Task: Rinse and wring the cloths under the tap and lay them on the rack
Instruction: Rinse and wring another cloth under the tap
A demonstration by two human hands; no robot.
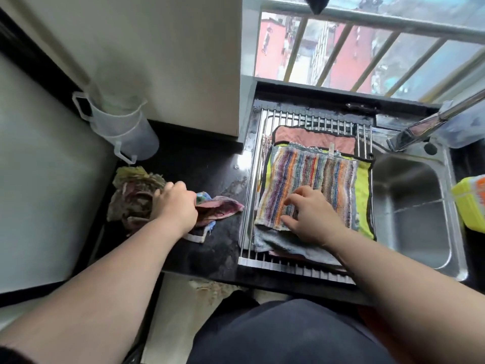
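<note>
A metal roll-up rack (309, 122) lies over the left part of the sink. Several cloths are spread flat on it: a striped multicolour cloth (315, 179) on top, a yellow-green one (363, 195) under it, a pink-brown one (315, 136) behind, a grey-blue one (283, 243) in front. My right hand (307, 214) rests on the striped cloth with fingers spread. My left hand (175, 203) grips a pinkish cloth (223, 210) on the black counter, beside a crumpled pile of cloths (133, 195). The tap (425, 127) reaches in from the right.
The steel sink basin (409, 211) lies right of the rack. Stacked clear plastic jugs (123, 130) stand at the back left of the counter. A yellow and orange container (469, 200) sits at the right edge. A barred window (367, 48) is behind the sink.
</note>
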